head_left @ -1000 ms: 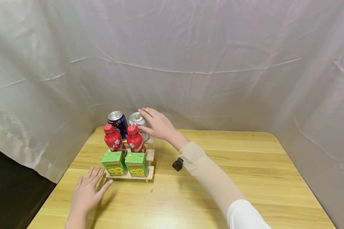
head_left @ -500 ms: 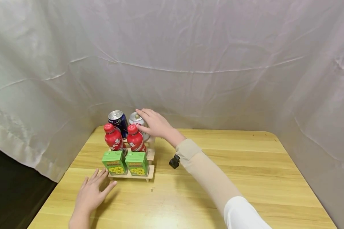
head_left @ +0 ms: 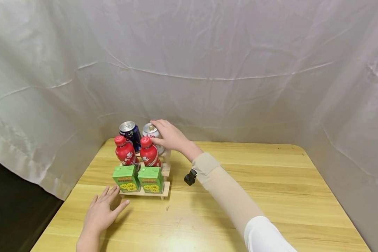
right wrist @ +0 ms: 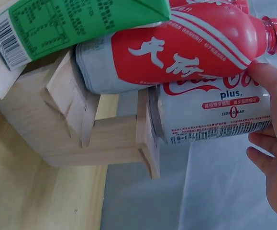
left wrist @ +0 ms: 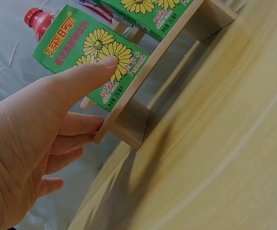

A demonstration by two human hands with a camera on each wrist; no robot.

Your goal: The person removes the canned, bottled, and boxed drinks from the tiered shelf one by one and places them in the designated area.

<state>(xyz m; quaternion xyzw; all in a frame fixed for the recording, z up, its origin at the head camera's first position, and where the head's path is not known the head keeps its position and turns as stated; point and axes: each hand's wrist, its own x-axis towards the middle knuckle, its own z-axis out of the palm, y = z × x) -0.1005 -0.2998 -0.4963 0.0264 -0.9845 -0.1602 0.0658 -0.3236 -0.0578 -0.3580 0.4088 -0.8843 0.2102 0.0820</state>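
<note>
Because a red bottle [head_left: 149, 155] stands right in front of the white can [right wrist: 215, 120], your right hand [head_left: 171, 136] takes that can high up from its right side, fingers curled round it, thumb near the bottle's neck. The can sits at the right of the top step of the wooden rack [head_left: 166, 170], next to a dark blue can [head_left: 130, 132]. Your left hand [head_left: 99, 211] grips nothing: its fingers spread loosely at the lowest step's left end, perhaps to steady it. Another red bottle [head_left: 125, 153] shares the middle step; two green boxes [head_left: 126, 178] stand on the lowest, a stepped layout that presumably leaves every row visible. The counter [head_left: 286, 182] carries the rack, with grey cloth [head_left: 223, 52] behind.
</note>
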